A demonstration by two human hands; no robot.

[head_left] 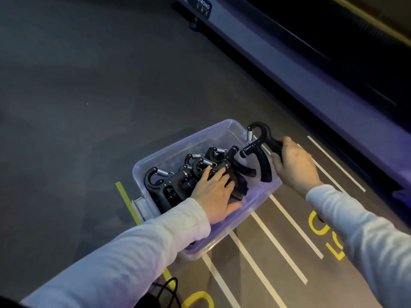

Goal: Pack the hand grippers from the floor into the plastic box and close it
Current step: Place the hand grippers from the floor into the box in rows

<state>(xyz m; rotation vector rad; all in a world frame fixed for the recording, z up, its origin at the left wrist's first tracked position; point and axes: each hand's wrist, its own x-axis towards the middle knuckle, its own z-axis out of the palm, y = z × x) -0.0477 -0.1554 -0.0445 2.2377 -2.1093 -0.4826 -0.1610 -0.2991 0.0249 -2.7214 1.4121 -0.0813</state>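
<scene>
Currently: dark floor point(89, 85) with white lines. Clear plastic box point(244, 210) on floor, lid off, several black hand grippers point(178, 181) piled inside. Left hand point(216, 194) flat, fingers spread, on pile. Right hand point(293, 167) clenched around hand gripper point(259, 147) handle, above box's right rim.

The clear plastic box point(255, 210) stands open-topped, so entry from above is free. Its left half is crowded with piled hand grippers point(178, 181), and the left hand point(215, 194) lies flat over them. The far right corner inside is bare. Dark floor point(89, 85) to the left and far side lies open.
</scene>
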